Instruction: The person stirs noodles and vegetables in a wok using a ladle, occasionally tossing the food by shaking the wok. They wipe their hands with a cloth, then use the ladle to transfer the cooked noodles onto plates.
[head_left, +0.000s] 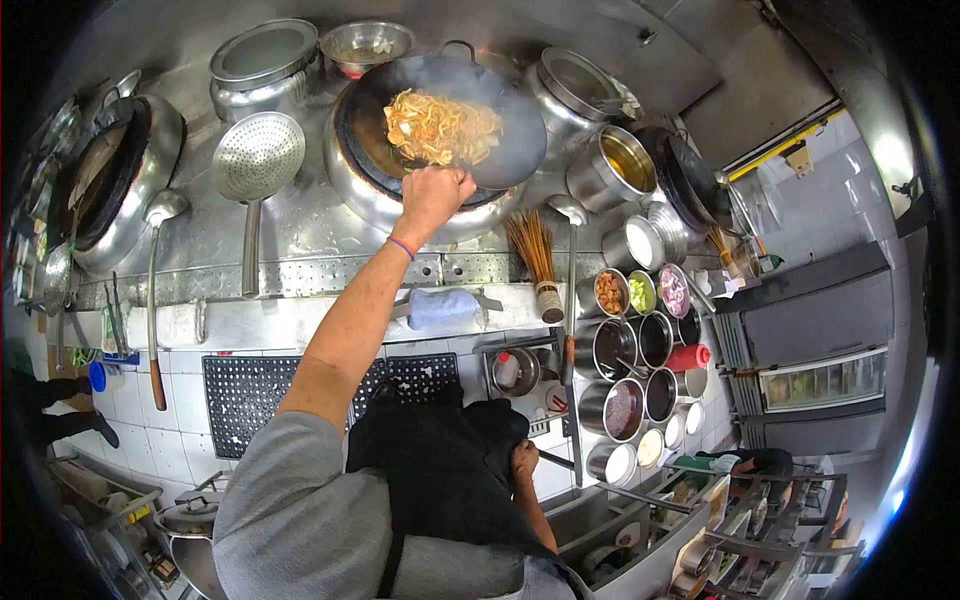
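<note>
My left hand (436, 198), with a red and blue band at the wrist, is closed on the near edge of a dark wok (515, 135). The wok tilts over the round burner stand (350, 195). Fried noodles (440, 127) with pale vegetable pieces lie in it, and steam rises. A loop handle (457, 45) shows on the wok's far side. Low beside the black apron (430, 480), my right hand (524, 458) has curled fingers near a dark bar; what they hold, if anything, is hidden.
Left of the wok lie a perforated strainer (258, 158) and a ladle (155, 270). A bamboo brush (535, 255) and another ladle (570, 270) lie to the right. Seasoning pots (613, 350) and a red-capped bottle (688, 358) crowd the right side. A folded blue cloth (442, 308) sits at the front edge.
</note>
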